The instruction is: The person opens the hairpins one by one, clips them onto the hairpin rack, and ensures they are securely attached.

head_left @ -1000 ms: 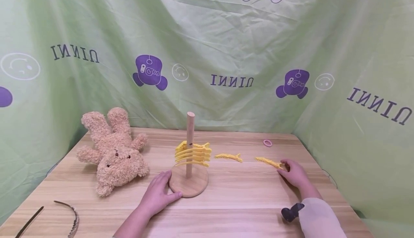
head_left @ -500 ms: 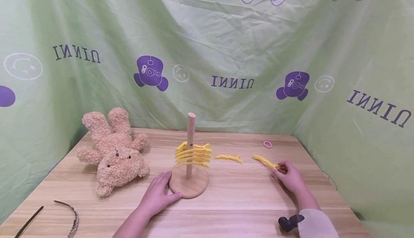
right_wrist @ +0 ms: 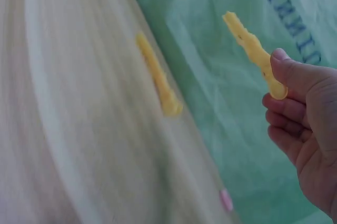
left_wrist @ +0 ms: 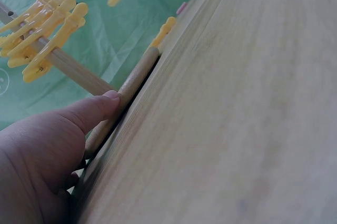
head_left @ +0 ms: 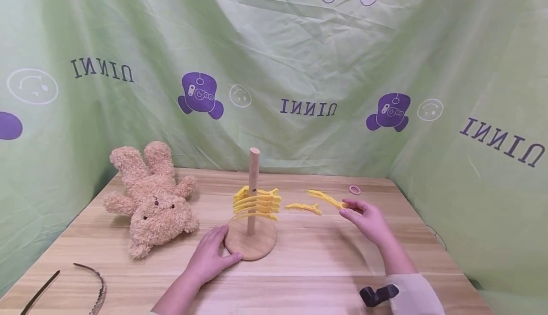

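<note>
My right hand (head_left: 363, 217) pinches a yellow alligator hair clip (head_left: 324, 198) by its wide end between thumb and fingers, raised above the table. In the right wrist view that clip (right_wrist: 253, 50) points away from the fingertips. A second yellow hair clip (head_left: 303, 208) lies on the table, left of the hand. Several more yellow hair clips (head_left: 257, 203) are clamped one above another on the upright post of a wooden stand (head_left: 252, 247). My left hand (head_left: 211, 255) grips the round base's near left rim, thumb and fingers spread along it; some fingers are partly hidden in the left wrist view.
A plush bear (head_left: 158, 205) lies on its back at the left. Two headbands (head_left: 100, 284) are at the front left. A pink ring (head_left: 354, 190) lies at the back right. Green printed cloth (head_left: 308, 139) hangs behind and beside the table.
My right hand has taken hold of the right-hand hair clip, lifted it off the table and moved it left. My left hand and the stand have stayed in place.
</note>
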### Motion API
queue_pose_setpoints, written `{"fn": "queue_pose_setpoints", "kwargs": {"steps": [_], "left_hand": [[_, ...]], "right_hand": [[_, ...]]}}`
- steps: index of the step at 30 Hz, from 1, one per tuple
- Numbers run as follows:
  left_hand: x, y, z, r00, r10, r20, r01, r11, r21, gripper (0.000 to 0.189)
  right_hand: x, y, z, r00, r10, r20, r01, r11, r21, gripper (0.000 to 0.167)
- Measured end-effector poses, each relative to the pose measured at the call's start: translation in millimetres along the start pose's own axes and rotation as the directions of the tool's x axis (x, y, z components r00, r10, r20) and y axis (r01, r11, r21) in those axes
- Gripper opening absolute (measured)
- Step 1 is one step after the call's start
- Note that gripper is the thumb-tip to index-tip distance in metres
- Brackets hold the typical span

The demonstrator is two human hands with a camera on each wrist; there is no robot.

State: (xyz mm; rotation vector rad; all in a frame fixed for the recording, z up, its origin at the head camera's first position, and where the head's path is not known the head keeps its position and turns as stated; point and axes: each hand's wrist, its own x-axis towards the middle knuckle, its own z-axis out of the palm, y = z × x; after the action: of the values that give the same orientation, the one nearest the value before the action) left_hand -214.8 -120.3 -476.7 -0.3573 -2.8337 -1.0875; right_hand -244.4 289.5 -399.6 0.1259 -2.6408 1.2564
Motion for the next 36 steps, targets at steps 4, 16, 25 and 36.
{"fn": "queue_pose_setpoints", "kwargs": {"steps": [4,16,25,36], "left_hand": [[1.6,-0.1,-0.2,1.000,0.001,0.000,-0.001,1.000,0.003,0.094],[3.7,1.3,-1.6,1.000,0.000,0.001,0.000,1.000,-0.004,0.095],[2.4,0.6,-0.1,1.000,0.005,-0.008,-0.005,1.000,-0.008,0.093],[-0.4,0.1,1.8,1.000,0.007,-0.019,-0.007,1.000,-0.004,0.091]], "right_hand": [[5.1,-24,3,0.998,-0.066,0.012,0.066,0.998,-0.003,0.037],[19.4,-92,24,0.977,-0.214,0.006,0.214,0.977,-0.021,0.023],[29.3,-125,58,0.940,-0.334,0.069,0.334,0.942,0.019,0.020],[34.0,-139,80,0.933,-0.328,0.147,0.324,0.945,0.054,0.022]]}}
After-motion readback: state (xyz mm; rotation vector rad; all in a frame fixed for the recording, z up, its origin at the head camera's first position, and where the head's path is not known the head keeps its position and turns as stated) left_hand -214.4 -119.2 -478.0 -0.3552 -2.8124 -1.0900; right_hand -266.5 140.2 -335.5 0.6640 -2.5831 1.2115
